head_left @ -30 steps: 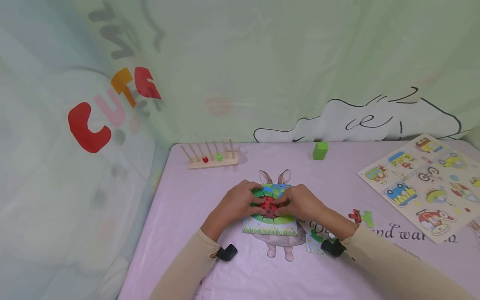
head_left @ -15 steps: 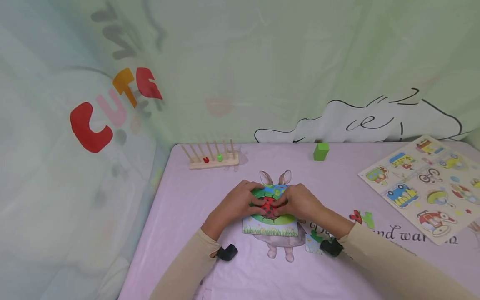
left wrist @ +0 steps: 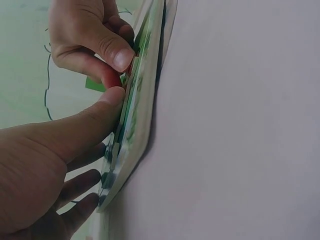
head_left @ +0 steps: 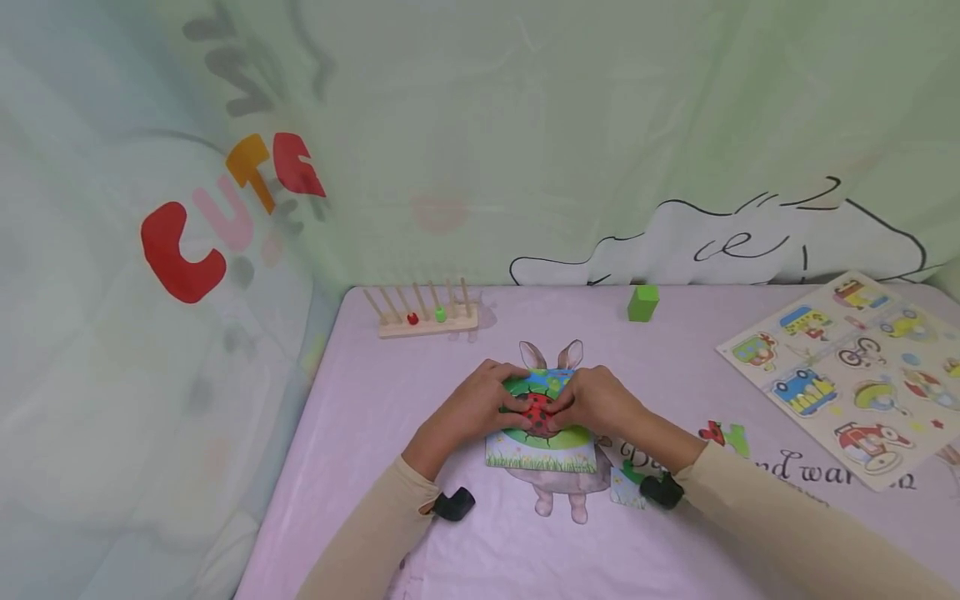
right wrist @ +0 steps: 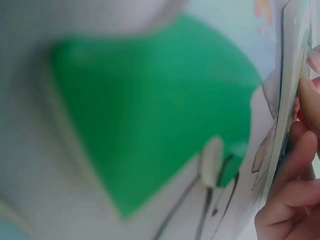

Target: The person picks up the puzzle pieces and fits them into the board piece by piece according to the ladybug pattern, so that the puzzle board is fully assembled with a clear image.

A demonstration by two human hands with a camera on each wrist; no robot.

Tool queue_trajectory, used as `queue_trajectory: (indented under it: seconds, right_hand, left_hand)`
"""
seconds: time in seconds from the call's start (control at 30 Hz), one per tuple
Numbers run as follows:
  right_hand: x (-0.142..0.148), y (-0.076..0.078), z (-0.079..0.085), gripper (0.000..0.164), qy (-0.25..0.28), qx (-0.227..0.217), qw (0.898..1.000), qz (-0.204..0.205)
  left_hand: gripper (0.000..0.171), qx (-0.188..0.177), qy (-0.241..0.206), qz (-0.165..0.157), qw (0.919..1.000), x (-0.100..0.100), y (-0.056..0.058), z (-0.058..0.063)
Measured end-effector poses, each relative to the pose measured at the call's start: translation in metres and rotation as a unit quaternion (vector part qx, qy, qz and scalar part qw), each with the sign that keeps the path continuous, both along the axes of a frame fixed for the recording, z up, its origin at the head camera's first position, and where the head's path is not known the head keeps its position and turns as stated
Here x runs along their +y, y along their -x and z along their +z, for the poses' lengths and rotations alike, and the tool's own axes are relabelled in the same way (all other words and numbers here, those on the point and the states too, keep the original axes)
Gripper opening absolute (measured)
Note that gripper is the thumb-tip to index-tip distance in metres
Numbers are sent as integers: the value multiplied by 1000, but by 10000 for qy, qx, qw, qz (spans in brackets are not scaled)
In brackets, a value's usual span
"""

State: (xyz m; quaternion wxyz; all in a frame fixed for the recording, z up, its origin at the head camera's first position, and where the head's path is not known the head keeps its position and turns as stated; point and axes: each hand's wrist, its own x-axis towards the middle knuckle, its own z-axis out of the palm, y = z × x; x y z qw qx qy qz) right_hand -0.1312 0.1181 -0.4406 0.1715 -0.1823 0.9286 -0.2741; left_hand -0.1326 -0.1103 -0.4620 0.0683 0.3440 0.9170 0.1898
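Note:
A square ladybug puzzle [head_left: 540, 461] lies on the table in the middle of the head view. From its left side my left hand [head_left: 476, 408] rests on it, fingers spread and thumb on the red ladybug [head_left: 538, 408]. My right hand [head_left: 603, 404] comes in from the right, its thumb and curled index finger pinching at a ladybug piece. Seen edge-on in the left wrist view, the puzzle board [left wrist: 142, 115] has a thin piece standing slightly proud under both thumbs. The right palm hides the board's upper right part.
Beside the right wrist lies a loose green-and-white puzzle piece [head_left: 625, 489], large in the right wrist view. Farther right is a red-and-green piece [head_left: 731, 437]. A wooden vehicle board [head_left: 847, 367], a green block [head_left: 642, 303] and a peg rack [head_left: 427, 325] stand around.
The hands and the puzzle stay almost in place. My right wrist has shifted very slightly to the left; the rest of the scene looks the same.

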Motion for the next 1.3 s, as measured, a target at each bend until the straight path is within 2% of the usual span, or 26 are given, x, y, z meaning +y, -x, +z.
queue_trajectory:
  seconds: [0.1,0.23,0.4,0.57,0.97,1.3]
  right_hand:
    - [1,0,-1,23,42,-52,10000,18]
    - [3,0,-1,24,113,-5,9998,152]
    - [4,1,-1,24,200,23,9994,267]
    - [4,1,-1,24,252,-45,9993,278]
    - [3,1,2,24,168,-42,9995,264]
    - [24,8,-1,24,511,-105,9947,888]
  left_hand:
    - [37,-25,33,12,10000,1,0,-1]
    - [36,190,111,-81,9997,0,-1,-1]
    - [35,621,213,-390,9971,1,0,1]
    - [35,805,359,-618,9942,1,-1,2]
    - [35,879,303,-644,9936,1,-2,2]
    - [35,863,476,-455,9941,3,-3,3]
